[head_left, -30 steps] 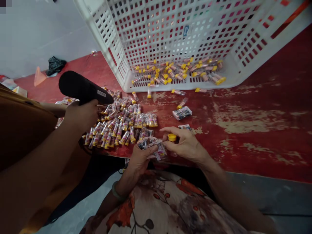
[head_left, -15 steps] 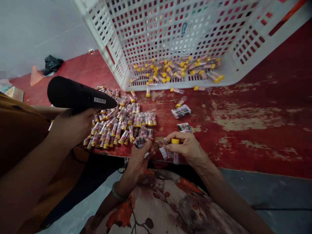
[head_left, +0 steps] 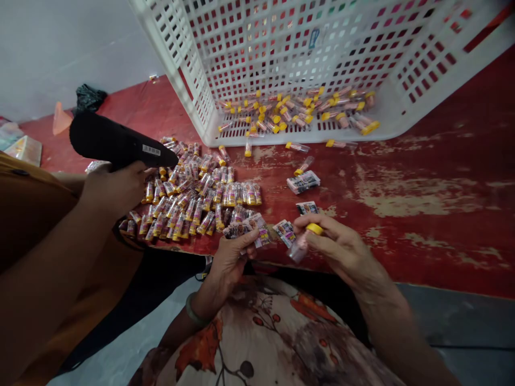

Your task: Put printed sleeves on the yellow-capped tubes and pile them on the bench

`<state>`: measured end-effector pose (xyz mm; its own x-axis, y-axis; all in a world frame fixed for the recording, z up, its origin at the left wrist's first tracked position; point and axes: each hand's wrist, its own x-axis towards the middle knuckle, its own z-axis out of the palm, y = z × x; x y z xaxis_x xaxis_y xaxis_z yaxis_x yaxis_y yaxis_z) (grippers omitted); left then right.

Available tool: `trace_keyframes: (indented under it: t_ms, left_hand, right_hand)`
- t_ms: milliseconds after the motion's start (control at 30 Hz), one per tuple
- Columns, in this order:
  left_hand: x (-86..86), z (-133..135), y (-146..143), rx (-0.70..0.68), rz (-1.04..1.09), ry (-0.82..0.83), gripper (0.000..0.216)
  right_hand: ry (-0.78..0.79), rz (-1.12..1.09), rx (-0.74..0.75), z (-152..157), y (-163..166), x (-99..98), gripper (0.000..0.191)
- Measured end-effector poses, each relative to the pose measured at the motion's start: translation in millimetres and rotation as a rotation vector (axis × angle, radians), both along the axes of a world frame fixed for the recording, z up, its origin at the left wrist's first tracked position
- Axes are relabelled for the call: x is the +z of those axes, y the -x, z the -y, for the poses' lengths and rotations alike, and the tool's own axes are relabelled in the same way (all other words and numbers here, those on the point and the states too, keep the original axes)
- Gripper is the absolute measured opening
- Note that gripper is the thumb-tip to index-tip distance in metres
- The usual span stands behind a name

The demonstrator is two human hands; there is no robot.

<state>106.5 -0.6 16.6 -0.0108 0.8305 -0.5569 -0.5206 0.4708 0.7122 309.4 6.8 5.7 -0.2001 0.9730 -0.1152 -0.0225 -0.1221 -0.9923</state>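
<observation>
My left hand (head_left: pixel 231 260) is closed on several small printed plastic labels (head_left: pixel 260 231), which fan out past the thumb. In my right hand (head_left: pixel 340 244) is a clear tube (head_left: pixel 298 249) with a yellow cap (head_left: pixel 314 229), tilted with the cap up. Just left of those fingers is another printed label (head_left: pixel 285 232); whether they touch it I cannot tell. Beyond the hand a few more labels (head_left: pixel 307 208) lie on the table, and further back sits a stack of labels (head_left: pixel 303 182). One loose capped tube (head_left: pixel 304 165) lies behind that stack.
A white perforated crate (head_left: pixel 193 102) lies on its side on the red table (head_left: pixel 402 225), with several yellow-capped tubes inside. Left of my hands spreads a pile of labelled tubes (head_left: pixel 189 198). A person's hand (head_left: pixel 115 187) at the left holds a black blower (head_left: pixel 116 142) over them.
My right hand has moved right, away from my left, and the tube in it now shows clearly. The labels in my left hand have fanned out. The co-worker's blower has shifted left.
</observation>
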Motion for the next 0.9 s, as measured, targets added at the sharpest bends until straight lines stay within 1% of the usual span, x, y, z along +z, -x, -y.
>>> trace_keyframes:
  t_ms: [100,200,300,367,467,633,733,833,900]
  left_hand:
    - [-1.1,2.3,-1.5,0.041,0.017,-0.008,0.024]
    - [-1.6,4.3,-4.6,0.061,0.026,0.006,0.028]
    - [-1.6,5.2,-5.5,0.086,0.058,0.025,0.028]
    - [-1.3,5.5,-4.6,0.119,0.077,0.052,0.026]
    - [-1.0,6.8,-2.6,0.146,0.078,0.094,0.025]
    - [-3.5,10.3,-2.6,0.110,0.043,0.066,0.023]
    - [-4.3,11.5,-3.4,0.141,0.044,0.076,0.024]
    - [-3.4,11.8,-2.9,0.192,0.094,0.105,0.025]
    - [-2.5,11.9,-2.3,0.199,0.127,0.124,0.027]
  right_hand:
    - [-0.113,0.005,-0.014,17.6,-9.0,-1.7,0.017]
    - [-0.276,0.081,-0.098,30.2,-2.6,-0.8,0.011]
    - [-0.444,0.139,-0.184,36.0,6.9,0.5,0.017]
    - [-0.504,0.139,-0.188,37.2,10.3,0.8,0.020]
    - [-0.506,0.131,-0.184,37.9,11.8,0.0,0.019]
    - [-0.462,0.084,-0.229,40.0,13.7,-3.8,0.018]
    - [-0.435,0.026,-0.237,41.4,15.4,-4.8,0.018]
    - [-0.469,0.016,-0.235,42.6,17.3,-3.7,0.022]
    - [-0.511,0.037,-0.248,43.4,19.2,-2.4,0.024]
